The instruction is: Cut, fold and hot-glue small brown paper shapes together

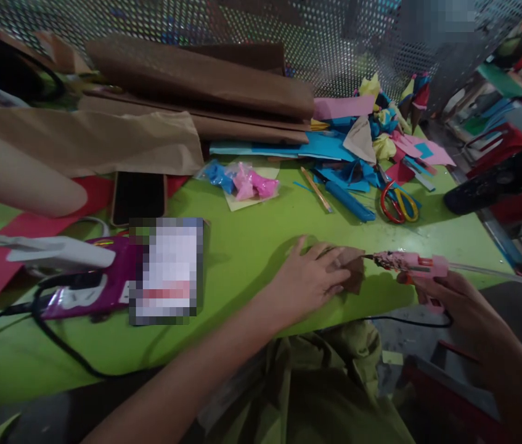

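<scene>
My left hand (307,279) lies flat on a small piece of brown paper (355,270) near the front edge of the green table (251,240). Its fingers are stretched out over the paper, partly covering it. In my right hand (457,299) is a pink hot glue gun (420,264), with my fingers wrapped round its handle. The dark nozzle points left and reaches the paper's upper right corner; whether it touches cannot be made out. A long clear glue stick (496,274) sticks out of the gun's back.
Red-and-yellow scissors (392,202), a blue cutter (348,200) and a pencil (316,190) lie beyond my hands. Brown paper rolls (205,77) and coloured scraps (383,132) line the back. Phones (139,198), a purple power strip (98,277) and cables are left; a dark bottle (496,179) is right.
</scene>
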The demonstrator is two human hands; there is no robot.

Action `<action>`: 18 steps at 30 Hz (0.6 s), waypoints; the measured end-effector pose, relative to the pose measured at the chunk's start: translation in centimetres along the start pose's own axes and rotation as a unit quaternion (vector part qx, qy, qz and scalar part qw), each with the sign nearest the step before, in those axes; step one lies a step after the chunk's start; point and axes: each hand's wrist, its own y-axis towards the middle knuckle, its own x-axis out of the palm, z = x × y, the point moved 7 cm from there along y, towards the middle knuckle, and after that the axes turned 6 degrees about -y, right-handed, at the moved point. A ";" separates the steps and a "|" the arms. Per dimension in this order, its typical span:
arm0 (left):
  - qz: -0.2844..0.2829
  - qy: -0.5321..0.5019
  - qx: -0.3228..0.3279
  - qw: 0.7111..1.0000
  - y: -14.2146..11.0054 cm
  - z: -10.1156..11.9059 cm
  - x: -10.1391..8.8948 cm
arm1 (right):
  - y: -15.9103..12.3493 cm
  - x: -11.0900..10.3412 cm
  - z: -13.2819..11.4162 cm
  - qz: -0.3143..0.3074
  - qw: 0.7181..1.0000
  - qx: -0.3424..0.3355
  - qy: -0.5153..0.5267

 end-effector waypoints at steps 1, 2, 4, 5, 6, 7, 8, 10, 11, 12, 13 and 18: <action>0.000 0.000 0.000 1.000 0.0 0.0 0.0 | 0.2 0.1 0.2 -0.009 1.000 0.000 0.000; 0.001 -0.001 -0.001 1.000 0.0 0.0 0.1 | 0.3 0.0 0.3 -0.011 1.000 -0.003 -0.001; 0.003 -0.003 0.000 1.000 -0.1 0.0 0.1 | 0.3 -0.1 0.1 -0.009 1.000 -0.009 -0.002; 0.002 -0.005 0.001 1.000 -0.2 0.0 0.1 | 0.3 -0.1 0.0 -0.009 1.000 -0.011 -0.001; 0.001 -0.007 0.001 1.000 -0.2 0.0 0.1 | 0.2 -0.2 -0.1 -0.011 1.000 -0.012 0.000; 0.000 -0.008 0.001 1.000 -0.3 0.0 0.1 | 0.2 -0.2 -0.1 -0.015 1.000 -0.012 -0.001; 0.000 -0.010 -0.001 1.000 -0.3 0.0 0.0 | 0.1 -0.2 -0.1 -0.019 1.000 -0.012 -0.002; -0.001 -0.014 -0.003 1.000 -0.4 0.0 0.0 | 0.1 -0.3 0.1 -0.021 1.000 -0.010 -0.006; -0.001 -0.016 -0.004 1.000 -0.4 -0.1 0.0 | 0.1 -0.3 0.2 -0.021 1.000 -0.011 -0.007; -0.002 -0.018 -0.003 1.000 -0.4 -0.1 0.0 | 0.0 -0.3 0.1 -0.024 1.000 -0.014 -0.007; -0.004 -0.019 -0.003 1.000 -0.4 -0.1 0.0 | 0.0 -0.2 0.1 -0.027 1.000 -0.016 -0.006; -0.007 -0.017 0.001 1.000 -0.4 -0.1 0.1 | -0.1 0.1 -0.6 -0.022 1.000 0.009 -0.006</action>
